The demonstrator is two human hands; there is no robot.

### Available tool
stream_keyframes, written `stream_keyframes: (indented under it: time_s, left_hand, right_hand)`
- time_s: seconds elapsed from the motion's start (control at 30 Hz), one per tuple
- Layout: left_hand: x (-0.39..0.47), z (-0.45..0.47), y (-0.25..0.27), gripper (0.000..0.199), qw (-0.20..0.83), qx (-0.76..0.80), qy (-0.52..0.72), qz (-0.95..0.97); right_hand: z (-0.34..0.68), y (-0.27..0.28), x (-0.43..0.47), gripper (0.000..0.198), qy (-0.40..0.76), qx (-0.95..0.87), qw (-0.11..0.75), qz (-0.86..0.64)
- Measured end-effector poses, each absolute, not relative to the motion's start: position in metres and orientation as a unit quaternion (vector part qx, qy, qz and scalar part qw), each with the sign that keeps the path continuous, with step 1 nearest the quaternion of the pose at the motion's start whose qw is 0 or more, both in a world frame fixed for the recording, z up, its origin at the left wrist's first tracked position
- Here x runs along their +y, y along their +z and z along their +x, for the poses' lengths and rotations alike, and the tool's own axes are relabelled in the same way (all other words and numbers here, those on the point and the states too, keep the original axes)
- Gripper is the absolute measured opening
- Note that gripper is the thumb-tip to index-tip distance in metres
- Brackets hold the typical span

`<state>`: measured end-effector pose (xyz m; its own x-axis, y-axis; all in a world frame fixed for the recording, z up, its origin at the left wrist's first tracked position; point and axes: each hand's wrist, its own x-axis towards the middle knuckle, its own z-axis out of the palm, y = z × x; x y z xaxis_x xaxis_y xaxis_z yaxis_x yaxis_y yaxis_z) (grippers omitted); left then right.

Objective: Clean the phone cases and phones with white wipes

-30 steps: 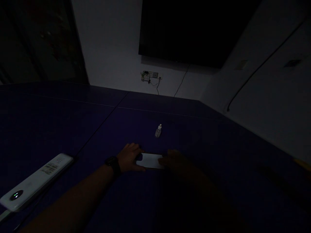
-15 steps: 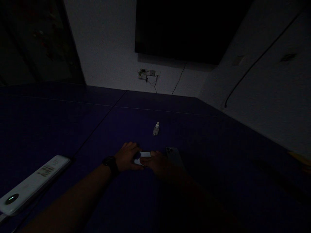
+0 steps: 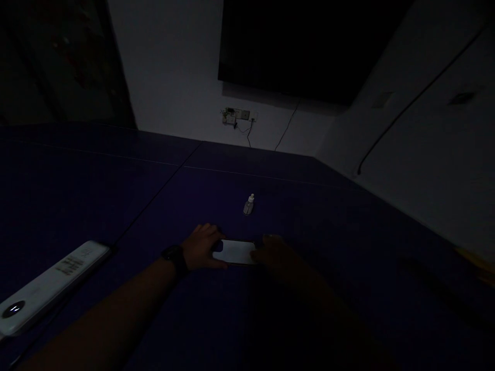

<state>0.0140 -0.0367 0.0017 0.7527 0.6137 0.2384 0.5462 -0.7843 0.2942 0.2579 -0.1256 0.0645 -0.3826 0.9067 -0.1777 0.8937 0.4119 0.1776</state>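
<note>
A flat phone case [image 3: 235, 252] with a pale panel, a dark rim and a camera cutout at its left end lies on the dark blue surface. My left hand [image 3: 201, 250], a black watch [image 3: 176, 257] on its wrist, grips the left end, thumb on the near edge and fingers on the far edge. At the other end, my right hand [image 3: 273, 255] has its thumb on the pale panel; its remaining fingers are dim and partly hidden. A small clear bottle [image 3: 248, 207] with a white cap stands just beyond the case.
A long white device [image 3: 54, 286] with a lit display and a cable lies at the left. A dark screen [image 3: 305, 46] hangs on the far wall, above sockets [image 3: 237, 115] with wires. A black cable [image 3: 402, 111] runs down the right wall. The room is very dark.
My right hand has slid right from the middle of the case to its right end, baring the pale panel. It now covers most of the phone seen there before. My left hand stays put.
</note>
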Motion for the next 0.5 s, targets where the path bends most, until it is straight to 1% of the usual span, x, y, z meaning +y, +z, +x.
stream_keyframes:
  time_s: [0.27, 0.37, 0.5]
  left_hand:
    - [-0.035, 0.014, -0.001, 0.072, 0.102, 0.304, 0.165, 0.933]
    - [-0.035, 0.014, 0.001, 0.072, 0.105, 0.306, 0.159, 0.933]
    - [-0.035, 0.014, 0.001, 0.07, 0.101, 0.307, 0.16, 0.933]
  right_hand:
    - [0.245, 0.056, -0.12, 0.027, 0.017, 0.845, 0.129, 0.518]
    - [0.236, 0.046, -0.116, 0.028, 0.025, 0.862, 0.095, 0.497]
    - [0.225, 0.038, -0.113, 0.027, -0.005, 0.889, 0.013, 0.458]
